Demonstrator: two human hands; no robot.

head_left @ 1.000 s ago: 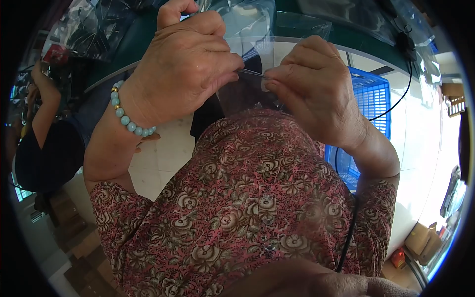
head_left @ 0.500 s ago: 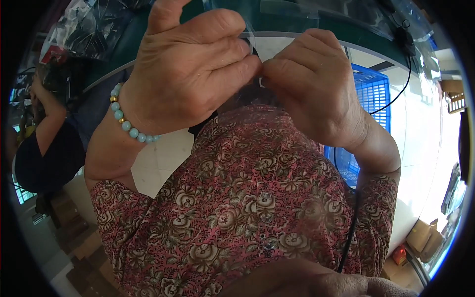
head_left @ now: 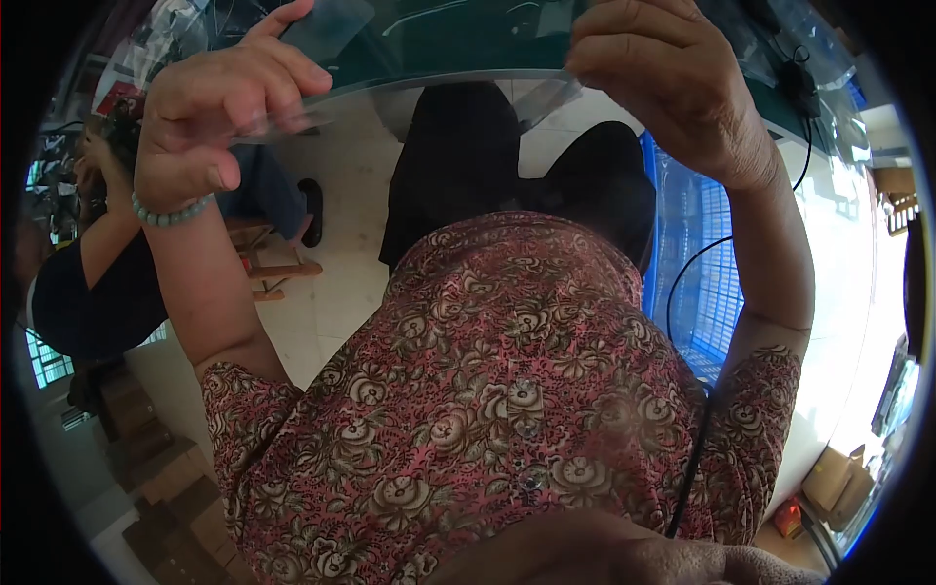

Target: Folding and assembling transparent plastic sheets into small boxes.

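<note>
My left hand (head_left: 219, 122) is raised at the upper left, a pale green bead bracelet (head_left: 174, 216) on its wrist. Its fingers are bent but apart, and the thumb stands away from them. Thin clear film (head_left: 336, 119) shows faintly beside these fingertips; whether they touch it I cannot tell. At the upper right, my right hand (head_left: 673, 83) has thumb and fingers pressed together on a clear plastic piece (head_left: 551, 97), which hangs down to the left of the fingertips. The piece's full outline is too transparent to make out.
A green-topped table (head_left: 458, 39) runs across the far side, with clear plastic bags (head_left: 161, 44) at its left. Beside my right leg stands a blue plastic crate (head_left: 717, 253) with a black cable (head_left: 687, 263) over it. Another person (head_left: 97, 283) sits at the left.
My hands have moved far apart, left hand to the left and right hand up and right. The left fingers have opened. Clear plastic now shows at the right fingertips.
</note>
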